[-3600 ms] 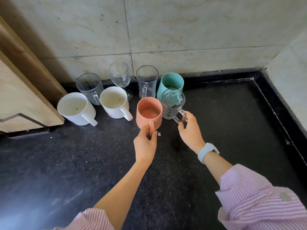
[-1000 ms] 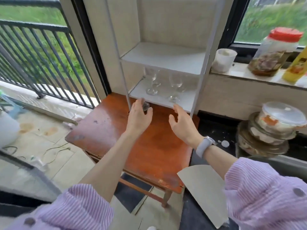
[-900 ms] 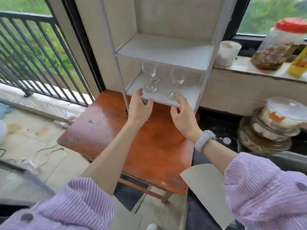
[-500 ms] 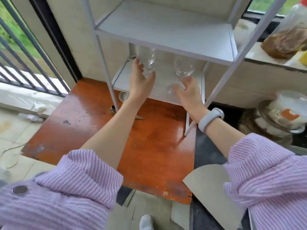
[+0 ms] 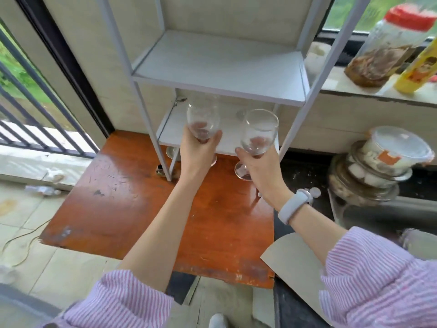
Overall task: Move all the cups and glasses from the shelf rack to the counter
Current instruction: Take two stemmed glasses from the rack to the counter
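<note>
Clear wine glasses (image 5: 203,119) in both hands (image 5: 197,150)

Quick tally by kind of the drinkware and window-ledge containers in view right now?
Wine glasses: 2, one in the left hand at, one in the right hand at
Red-lidded jar: 1
Yellow bottle: 1
White cup behind the rack post: 1
Total: 5
</note>
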`<state>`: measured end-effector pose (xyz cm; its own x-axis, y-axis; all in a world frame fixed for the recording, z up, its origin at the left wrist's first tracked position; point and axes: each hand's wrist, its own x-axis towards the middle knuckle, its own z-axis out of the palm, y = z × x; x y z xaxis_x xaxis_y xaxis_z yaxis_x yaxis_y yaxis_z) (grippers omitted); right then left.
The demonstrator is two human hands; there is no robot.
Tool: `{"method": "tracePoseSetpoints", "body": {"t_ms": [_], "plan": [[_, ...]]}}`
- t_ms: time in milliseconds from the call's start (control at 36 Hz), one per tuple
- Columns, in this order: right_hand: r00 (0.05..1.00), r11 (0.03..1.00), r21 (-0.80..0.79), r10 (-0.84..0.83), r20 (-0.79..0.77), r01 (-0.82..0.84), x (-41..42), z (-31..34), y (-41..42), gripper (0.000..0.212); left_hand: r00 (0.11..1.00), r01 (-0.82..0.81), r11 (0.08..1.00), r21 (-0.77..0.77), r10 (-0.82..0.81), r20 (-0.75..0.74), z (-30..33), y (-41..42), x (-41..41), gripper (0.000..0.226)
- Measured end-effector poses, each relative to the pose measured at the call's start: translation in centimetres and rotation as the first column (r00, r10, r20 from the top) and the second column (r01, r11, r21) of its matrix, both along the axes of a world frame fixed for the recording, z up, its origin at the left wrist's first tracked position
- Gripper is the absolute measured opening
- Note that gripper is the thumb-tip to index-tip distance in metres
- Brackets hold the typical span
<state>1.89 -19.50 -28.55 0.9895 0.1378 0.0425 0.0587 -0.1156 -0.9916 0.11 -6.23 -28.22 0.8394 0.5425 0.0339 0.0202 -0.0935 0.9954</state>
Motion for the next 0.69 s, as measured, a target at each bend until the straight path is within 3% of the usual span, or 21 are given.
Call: {"method": "tracePoseSetpoints", "body": {"t_ms": [167,389,556,694], "plan": [[0.999,0.999,-0.012,0.034,0.038,-0.034,-5.8,-0.5,-4.9,0.026,0.999,0.038,0.993,0.114,-0.042,0.029,-0.2,-3.6,-5.4,0.027],[0.975,0.975,0.001,-0.220,0.007,0.220,-12.8,-1.4,-16.5,0.030,0.963,0.270,0.943,0.195,-0.264,-0.058,-1.5,-14.2,-11.0,0.026],[0.896,0.896,-0.018,-0.445,-0.004,0.445,-18.8,-1.3,-28.4,0.027,0.867,0.496,0.836,0.234,-0.494,-0.072,-0.3,-26.1,-13.0,0.027],[0.770,0.769,-0.037,-0.638,0.021,0.638,-25.0,-0.4,-39.0,0.027,0.736,0.668,0.705,0.238,-0.674,-0.072,0.7,-37.9,-16.1,0.028]]}}
